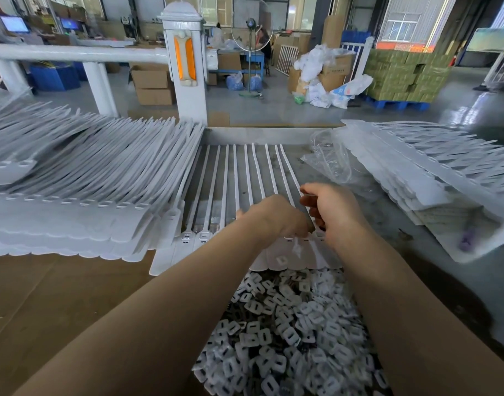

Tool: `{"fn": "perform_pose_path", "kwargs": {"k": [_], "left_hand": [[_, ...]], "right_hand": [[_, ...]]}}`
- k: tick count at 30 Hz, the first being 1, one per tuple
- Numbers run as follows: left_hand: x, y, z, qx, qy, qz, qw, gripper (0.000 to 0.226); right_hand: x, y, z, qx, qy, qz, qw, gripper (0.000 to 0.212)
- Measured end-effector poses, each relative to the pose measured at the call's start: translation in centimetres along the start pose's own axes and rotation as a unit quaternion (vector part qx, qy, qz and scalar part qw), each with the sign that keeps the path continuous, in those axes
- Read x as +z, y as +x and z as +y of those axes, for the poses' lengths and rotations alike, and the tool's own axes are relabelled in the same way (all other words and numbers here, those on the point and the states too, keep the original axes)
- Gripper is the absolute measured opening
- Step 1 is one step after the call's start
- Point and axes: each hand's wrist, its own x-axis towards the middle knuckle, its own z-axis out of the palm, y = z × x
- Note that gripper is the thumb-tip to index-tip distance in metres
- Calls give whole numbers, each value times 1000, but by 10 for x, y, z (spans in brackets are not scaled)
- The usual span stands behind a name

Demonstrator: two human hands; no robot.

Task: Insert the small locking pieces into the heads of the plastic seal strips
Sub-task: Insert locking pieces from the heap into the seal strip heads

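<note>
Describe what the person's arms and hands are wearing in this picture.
Nothing shows on them. Both forearms are bare as far up as the picture reaches, with no sleeve or cuff in view. The left hand and the right hand have no gloves, and no watch, bracelet or ring can be seen on the sides that face the camera. The fingertips are mostly hidden.

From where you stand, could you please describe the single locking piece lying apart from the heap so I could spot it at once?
Start at the big heap of locking pieces between the forearms. Just beyond it lies the white sheet of joined seal strips under both hands. The lone locking piece rests on that sheet's flat tag area, alone, unlike the piled ones.
</note>
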Motion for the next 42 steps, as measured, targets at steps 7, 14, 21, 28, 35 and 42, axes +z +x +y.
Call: {"fn": "perform_pose_path", "kwargs": {"k": [7, 14, 21, 28, 35, 42], "left_hand": [[-7, 4, 5, 23, 24, -26, 999, 12], [-12, -6, -15, 130, 65, -5, 989, 21], [-40, -31, -38, 193, 116, 57, 973, 13], [-40, -38, -64, 159, 156, 70, 972, 16], [-44, -35, -68, 201, 86, 25, 976, 10], [-38, -24, -75, 186, 264, 252, 912, 17]], "right_hand": [[-1, -1, -2, 10, -22, -6, 1000, 19], [-2, -3, -1, 7, -11, -22, 1000, 17], [-4, 0, -1, 4, -5, -17, 1000, 16], [-6, -7, 0, -67, -111, -6, 992, 7], [-3, -4, 1, -59, -73, -8, 996, 14], [-1, -2, 2, -76, -81, -7, 994, 38]]}}
